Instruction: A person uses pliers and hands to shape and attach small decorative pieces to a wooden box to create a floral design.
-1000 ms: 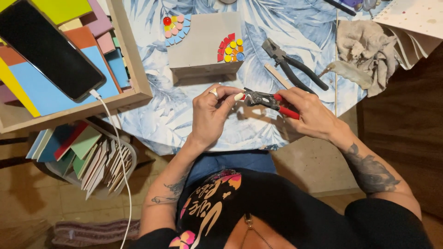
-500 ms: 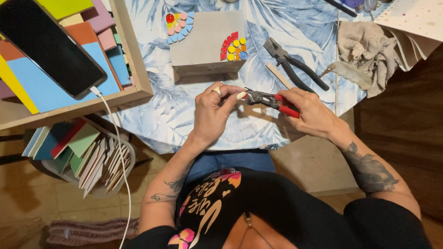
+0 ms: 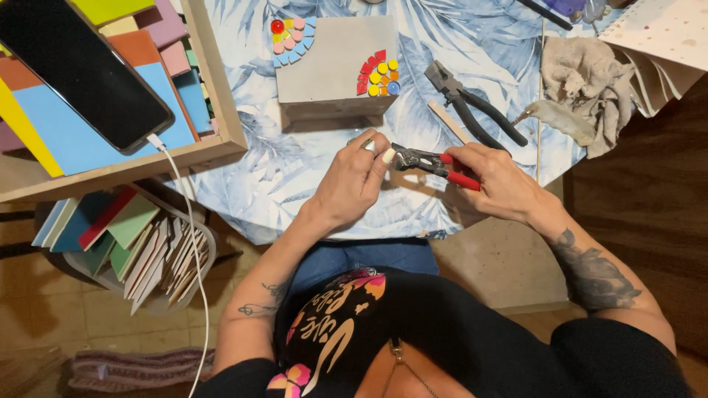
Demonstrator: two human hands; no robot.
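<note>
Nippers: red-handled nippers (image 3: 435,163) lie in the air over the near edge of the leaf-print tablecloth (image 3: 472,44), just in front of the grey block (image 3: 332,70).
Long axis: it runs nearly level, head to the person's left and handles to the right, dipping slightly toward the handle end.
Right hand: the right hand (image 3: 498,180) is wrapped round the red handles, fingers curled and pressed together on them.
Left hand: the left hand (image 3: 354,180) has thumb and forefinger drawn together in a pinch right at the metal head of the tool; the other fingers are folded under.
Key relation: the tool's head points straight at the left fingertips and meets them, so the pinched piece lies to the left of the right hand, along the tool's own line. The left hand is the nearer one to the head.
Hard to see: whatever sits in the pinch is too small to name; only a pale fleck shows by the nails. Whether the head is closed on it I cannot tell.
Around: black pliers (image 3: 472,107) and a flat wooden stick (image 3: 451,121) lie just beyond the hands, a crumpled rag (image 3: 582,74) farther right.
Also: a dark phone (image 3: 81,66) rests on coloured tiles in the wooden tray (image 3: 221,110) at left.
Cut off: the tray and the rag's surroundings run out of view at the top.
</note>
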